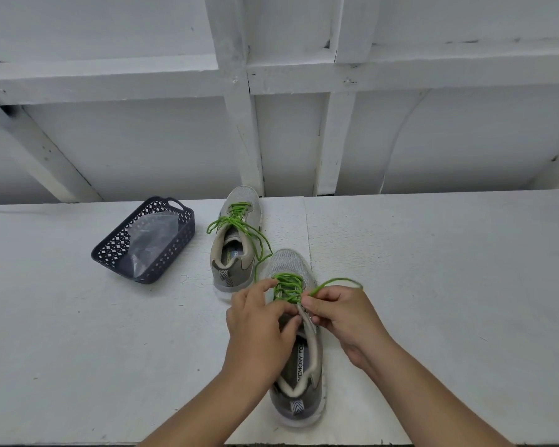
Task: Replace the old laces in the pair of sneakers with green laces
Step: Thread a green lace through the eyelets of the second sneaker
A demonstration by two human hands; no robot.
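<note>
Two grey sneakers stand on the white table, toes pointing away from me. The far sneaker (236, 240) is threaded with a green lace (239, 221) whose loose ends trail to its left and right. The near sneaker (299, 350) has a green lace (288, 287) crossed over its upper eyelets. My left hand (259, 324) holds the left side of the near sneaker's tongue area, fingers curled on the eyelet edge. My right hand (339, 314) pinches a green lace end that loops out to the right.
A dark perforated plastic basket (117, 246) with a clear plastic bag (152, 240) inside sits at the left of the table. A white panelled wall (304, 140) rises right behind the table. A seam (307, 227) runs across the tabletop beside the shoes.
</note>
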